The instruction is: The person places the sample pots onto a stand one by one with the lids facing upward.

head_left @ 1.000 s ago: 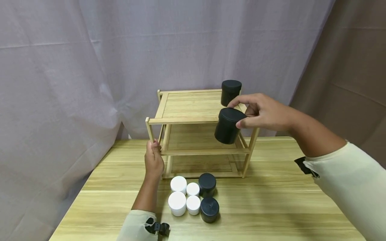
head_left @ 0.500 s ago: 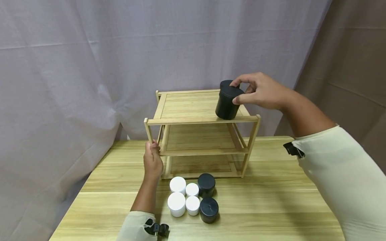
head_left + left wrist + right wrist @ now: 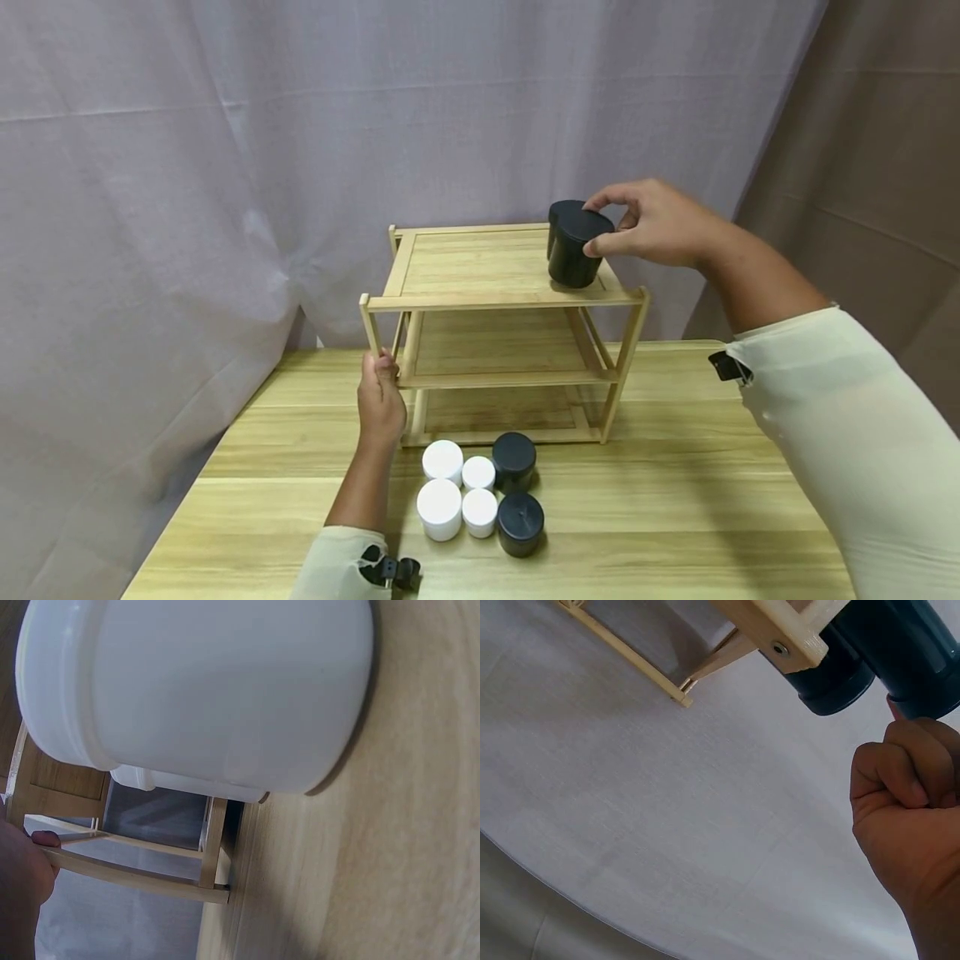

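Note:
My right hand point(image 3: 648, 225) pinches a black lidded jar point(image 3: 574, 250) by its lid, between thumb and forefinger. That jar is upright at the right end of the top shelf of a three-tier wooden rack point(image 3: 465, 267), its base close over the board. Just behind it, partly hidden, stands a second black jar point(image 3: 555, 218). In the right wrist view both jars show beside the rack's corner, the hand's other fingers point(image 3: 900, 772) curled. My left hand point(image 3: 381, 404) grips the rack's front left post; in the left wrist view it holds the wooden frame point(image 3: 127, 871).
On the table before the rack stand two larger white jars point(image 3: 440, 510), two smaller white jars point(image 3: 479, 510) and two black jars point(image 3: 521, 523), grouped closely. A large white jar point(image 3: 225, 690) fills much of the left wrist view. Grey curtain point(image 3: 465, 125) hangs behind.
My right hand has lifted the black jar from in front of the rack, up over the front rail and back onto the top shelf area. The left hand keeps its grip on the post.

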